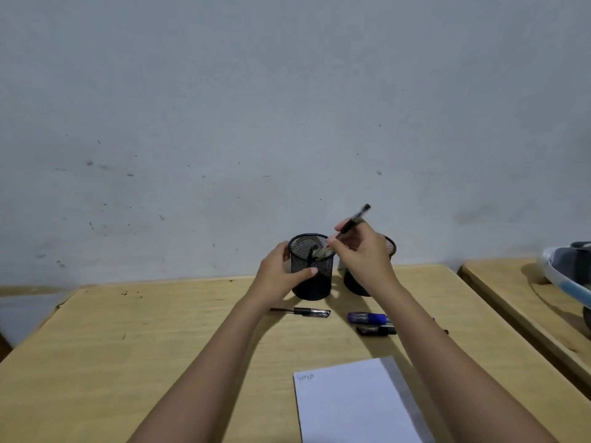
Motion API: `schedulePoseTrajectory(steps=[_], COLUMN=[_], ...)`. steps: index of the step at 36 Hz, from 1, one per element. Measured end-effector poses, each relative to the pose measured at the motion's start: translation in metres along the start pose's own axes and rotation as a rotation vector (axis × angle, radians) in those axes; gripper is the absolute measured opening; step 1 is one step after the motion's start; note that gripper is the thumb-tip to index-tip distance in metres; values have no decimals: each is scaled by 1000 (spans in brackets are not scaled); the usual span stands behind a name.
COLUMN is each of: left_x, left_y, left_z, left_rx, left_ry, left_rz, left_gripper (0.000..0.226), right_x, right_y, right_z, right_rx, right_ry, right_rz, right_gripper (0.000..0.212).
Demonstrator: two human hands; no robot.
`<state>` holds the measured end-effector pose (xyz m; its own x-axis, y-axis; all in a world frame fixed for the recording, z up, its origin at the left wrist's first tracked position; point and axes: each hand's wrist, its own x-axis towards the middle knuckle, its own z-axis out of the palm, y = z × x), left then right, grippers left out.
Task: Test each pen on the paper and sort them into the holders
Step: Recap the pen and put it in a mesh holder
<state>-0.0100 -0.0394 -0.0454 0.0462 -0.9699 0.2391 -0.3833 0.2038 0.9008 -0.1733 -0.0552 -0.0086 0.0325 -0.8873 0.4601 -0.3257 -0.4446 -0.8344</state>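
Two black mesh holders stand at the back of the wooden table. My left hand [281,273] grips the side of the left holder [315,282]. My right hand [361,254] holds a black pen [351,223] tilted, its tip inside the rim of the left holder, where another pen shows. The right holder [388,247] is mostly hidden behind my right hand. A black pen [303,312], a blue marker [367,318] and a black marker [375,330] lie on the table in front of the holders. A white paper [351,407] with a small scribble lies near me.
The table [144,346] ends at a grey wall behind the holders. A second wooden table [518,302] stands to the right across a narrow gap, bearing a plastic container [566,276] at the frame edge.
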Motion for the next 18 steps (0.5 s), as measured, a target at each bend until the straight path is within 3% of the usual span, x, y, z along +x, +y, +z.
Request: schedulePoseTrajectory(steps=[7, 18], left_x=[7, 8], left_y=[-9, -7], left_z=[7, 2], left_rx=[-133, -55], left_ry=[12, 10], left_rz=[6, 10], left_gripper=[64, 64], right_x=[3, 5], right_y=[9, 3], right_z=[5, 0], right_rx=[-281, -395], right_ry=[-210, -276], right_rz=[-117, -77], right_gripper=[4, 25])
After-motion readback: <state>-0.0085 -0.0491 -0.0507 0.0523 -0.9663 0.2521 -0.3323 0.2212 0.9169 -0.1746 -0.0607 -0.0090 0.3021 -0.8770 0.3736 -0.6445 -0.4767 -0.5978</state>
